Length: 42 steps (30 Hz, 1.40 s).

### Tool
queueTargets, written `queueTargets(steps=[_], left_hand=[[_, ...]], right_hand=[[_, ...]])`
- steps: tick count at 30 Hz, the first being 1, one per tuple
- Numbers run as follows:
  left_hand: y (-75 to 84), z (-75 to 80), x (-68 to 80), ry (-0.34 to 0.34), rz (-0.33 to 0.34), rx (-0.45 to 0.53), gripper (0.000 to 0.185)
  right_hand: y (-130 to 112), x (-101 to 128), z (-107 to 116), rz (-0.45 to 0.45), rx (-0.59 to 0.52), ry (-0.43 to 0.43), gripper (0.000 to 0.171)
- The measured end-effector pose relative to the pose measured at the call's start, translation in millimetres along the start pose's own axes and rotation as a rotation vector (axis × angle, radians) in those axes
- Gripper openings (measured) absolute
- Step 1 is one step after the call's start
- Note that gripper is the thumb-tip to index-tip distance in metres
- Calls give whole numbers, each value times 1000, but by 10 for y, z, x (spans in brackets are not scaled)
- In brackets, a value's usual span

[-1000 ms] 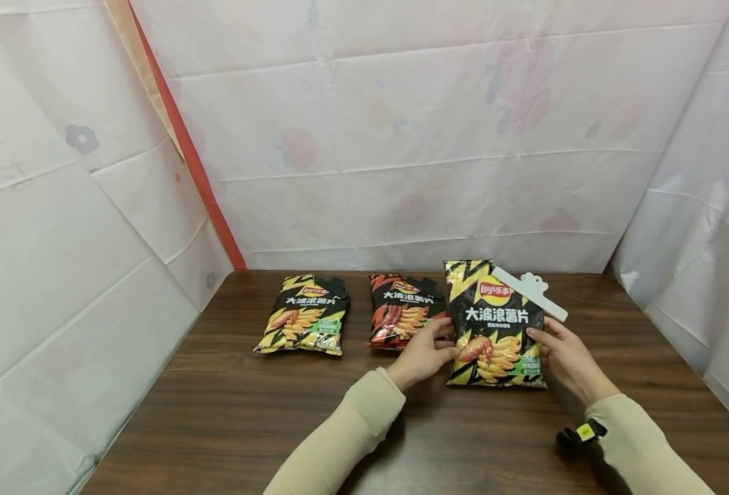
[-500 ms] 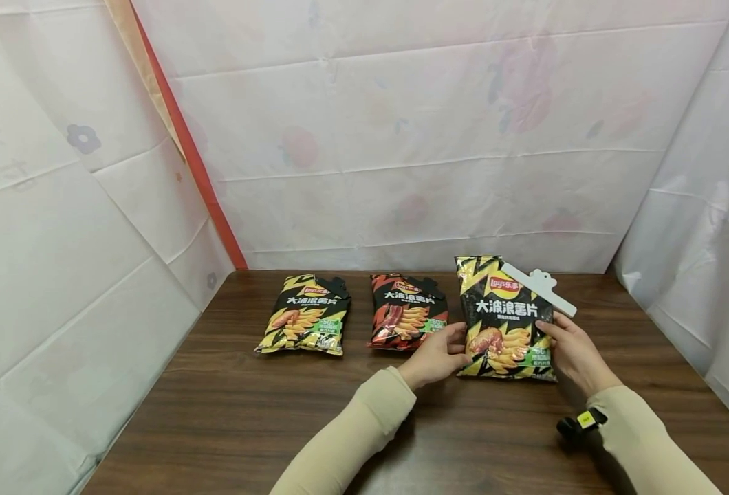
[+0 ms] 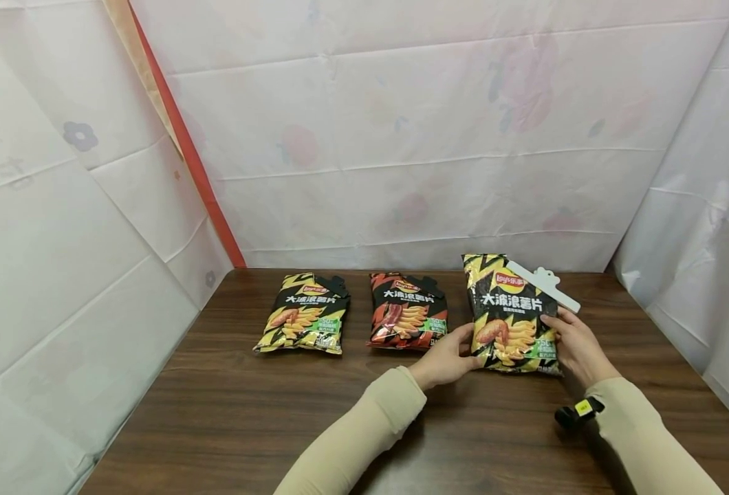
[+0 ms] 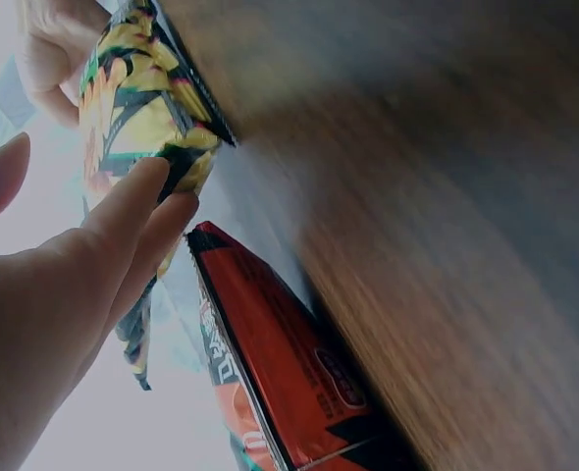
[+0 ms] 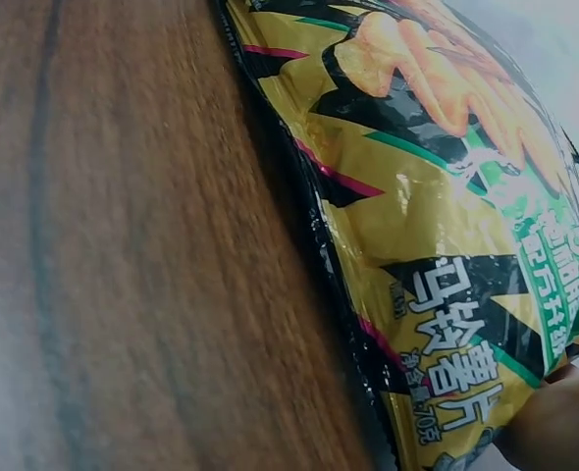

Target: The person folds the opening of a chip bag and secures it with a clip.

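Observation:
A yellow-and-black chip bag [image 3: 513, 320] stands tilted between both hands at the right of the table. A white clip [image 3: 544, 285] sits slantwise across its top right corner. My right hand [image 3: 581, 349] grips the bag's right side, thumb on the printed front and fingers mostly hidden behind. My left hand [image 3: 448, 357] touches the lower left side; in the left wrist view its fingers [image 4: 123, 221] lie fairly straight against the bag, the thumb apart from them. The right wrist view shows the bag's lower edge [image 5: 319, 226] close to the wood, contact unclear.
Just left of the held bag lies a red-and-black chip bag [image 3: 406, 313] with a black clip [image 3: 426, 285]. Farther left is another yellow-and-black bag [image 3: 302, 315], also with a black clip [image 3: 332, 285]. White cloth [image 3: 401, 172] hangs behind the brown table [image 3: 247, 426].
Both hands have moved the held bag to the right and slightly back, away from the red-and-black bag. The two other bags have stayed in place.

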<state>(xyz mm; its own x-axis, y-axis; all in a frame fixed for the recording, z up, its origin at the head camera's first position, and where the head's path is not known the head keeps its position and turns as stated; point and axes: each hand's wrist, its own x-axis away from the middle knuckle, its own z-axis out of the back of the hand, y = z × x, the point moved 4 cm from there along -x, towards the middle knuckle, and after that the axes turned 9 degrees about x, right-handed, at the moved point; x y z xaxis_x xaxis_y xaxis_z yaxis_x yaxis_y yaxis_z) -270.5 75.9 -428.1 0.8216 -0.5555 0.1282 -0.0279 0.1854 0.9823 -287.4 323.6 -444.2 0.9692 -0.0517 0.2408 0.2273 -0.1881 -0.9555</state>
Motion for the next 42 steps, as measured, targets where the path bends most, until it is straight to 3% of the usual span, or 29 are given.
queueTargets(steps=[6, 14, 21, 25, 34, 42], left_hand=[[7, -41, -16, -5, 4, -26, 70], [1, -62, -60, 8, 26, 15, 71], [-11, -57, -85, 7, 30, 2, 72], [-12, -47, -82, 4, 43, -23, 73], [-27, -62, -95, 12, 44, -35, 73], [-24, -64, -109, 32, 25, -117, 74]], right_hand=[[6, -73, 30, -34, 47, 42, 32], [13, -141, 30, -42, 92, 108, 28], [31, -218, 24, -50, 200, 202, 57], [40, -234, 23, -82, 243, 253, 66], [66, -264, 42, -141, 369, 296, 75], [61, -292, 39, -146, 374, 297, 75]])
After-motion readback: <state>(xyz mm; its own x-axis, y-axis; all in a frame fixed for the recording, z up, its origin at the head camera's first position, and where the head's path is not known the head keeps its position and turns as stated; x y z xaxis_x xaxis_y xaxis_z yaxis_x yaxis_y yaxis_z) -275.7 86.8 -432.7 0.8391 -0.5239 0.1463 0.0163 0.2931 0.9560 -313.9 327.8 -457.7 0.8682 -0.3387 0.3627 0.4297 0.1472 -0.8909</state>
